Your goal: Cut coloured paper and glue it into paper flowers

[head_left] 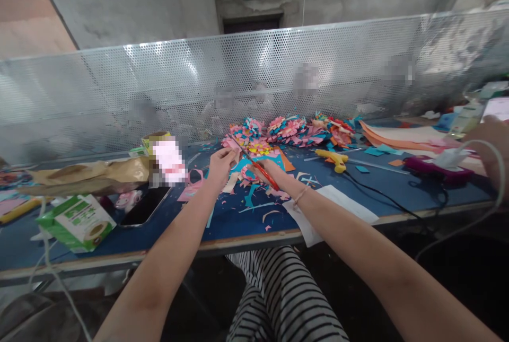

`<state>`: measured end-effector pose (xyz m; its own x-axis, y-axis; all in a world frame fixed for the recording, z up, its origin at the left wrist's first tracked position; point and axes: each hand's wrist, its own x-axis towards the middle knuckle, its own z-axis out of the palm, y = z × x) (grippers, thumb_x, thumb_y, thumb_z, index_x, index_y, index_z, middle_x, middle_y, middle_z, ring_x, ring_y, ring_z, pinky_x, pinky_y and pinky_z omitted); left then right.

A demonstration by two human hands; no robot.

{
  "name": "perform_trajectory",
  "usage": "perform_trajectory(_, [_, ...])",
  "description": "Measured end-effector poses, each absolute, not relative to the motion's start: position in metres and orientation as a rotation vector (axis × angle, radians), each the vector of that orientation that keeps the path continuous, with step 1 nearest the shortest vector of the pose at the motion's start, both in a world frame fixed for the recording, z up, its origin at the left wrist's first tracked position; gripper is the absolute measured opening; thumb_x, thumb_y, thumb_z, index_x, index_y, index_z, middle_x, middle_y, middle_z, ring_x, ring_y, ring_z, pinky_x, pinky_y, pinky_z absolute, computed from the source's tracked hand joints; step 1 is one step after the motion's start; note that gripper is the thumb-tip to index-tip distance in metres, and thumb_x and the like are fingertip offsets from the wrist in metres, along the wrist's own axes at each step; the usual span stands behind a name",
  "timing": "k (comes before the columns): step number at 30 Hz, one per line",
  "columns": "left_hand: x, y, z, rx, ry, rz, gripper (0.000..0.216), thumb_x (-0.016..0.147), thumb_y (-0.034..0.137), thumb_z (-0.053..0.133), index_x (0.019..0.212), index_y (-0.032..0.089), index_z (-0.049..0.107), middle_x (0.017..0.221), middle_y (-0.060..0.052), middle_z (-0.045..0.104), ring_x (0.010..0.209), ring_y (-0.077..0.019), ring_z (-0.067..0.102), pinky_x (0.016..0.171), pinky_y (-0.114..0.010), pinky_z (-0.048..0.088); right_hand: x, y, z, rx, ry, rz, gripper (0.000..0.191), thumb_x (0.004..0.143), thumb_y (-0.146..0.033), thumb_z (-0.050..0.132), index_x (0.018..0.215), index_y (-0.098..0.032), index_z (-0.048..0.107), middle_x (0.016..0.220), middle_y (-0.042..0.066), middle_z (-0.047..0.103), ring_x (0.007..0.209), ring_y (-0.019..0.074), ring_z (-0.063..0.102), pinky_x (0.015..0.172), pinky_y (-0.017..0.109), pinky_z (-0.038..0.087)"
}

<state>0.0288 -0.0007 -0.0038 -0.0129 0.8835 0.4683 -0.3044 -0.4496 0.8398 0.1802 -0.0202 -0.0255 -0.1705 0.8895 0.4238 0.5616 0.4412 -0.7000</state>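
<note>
Left hand (221,166): you pinch a small pale pink paper piece (237,153) between your fingertips.
Right hand (275,169): you grip the red-handled metal scissors (267,175).
Scissors' long axis: slanting forward and leftward from your right palm.
Pink paper: just beside the 2 blades, nearer your left hand, over the blue tabletop (238,227); blade contact unclear.

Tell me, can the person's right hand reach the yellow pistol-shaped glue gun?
Likely yes: only small paper scraps and blue tabletop lie between the right hand and glue gun, though it holds red-handled metal scissors it may first need to put down.
</note>
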Motion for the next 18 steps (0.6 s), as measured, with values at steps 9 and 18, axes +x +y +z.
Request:
perform_trajectory(9, [0.030, -0.004, -0.005, 1.383, 0.742, 1.547, 0.024, 0.053, 0.033, 0.079, 0.055, 0.016, 0.062, 0.051, 0.002, 0.053, 0.051, -0.0079, 0.049, 0.053, -0.023, 0.040, 0.185, -0.038, -0.016, -1.170, -1.908, 0.730, 0.046, 0.078, -0.061, 0.044, 0.062, -0.019, 0.040, 0.051, -0.004, 0.037, 0.047, 0.0080, 0.035, 0.047, 0.024, 0.033])
perform_trajectory(18, [0.032, -0.007, -0.003, 1.399, 0.781, 1.504, 0.027, 0.048, 0.037, 0.080, 0.055, 0.015, 0.065, 0.051, 0.002, 0.054, 0.048, -0.0069, 0.045, 0.051, -0.022, 0.038, 0.181, -0.027, -0.019, -1.201, -1.933, 0.457, 0.052, 0.077, -0.065, 0.043, 0.052, -0.019, 0.037, 0.049, -0.003, 0.030, 0.048, 0.0074, 0.026, 0.047, 0.026, 0.027])
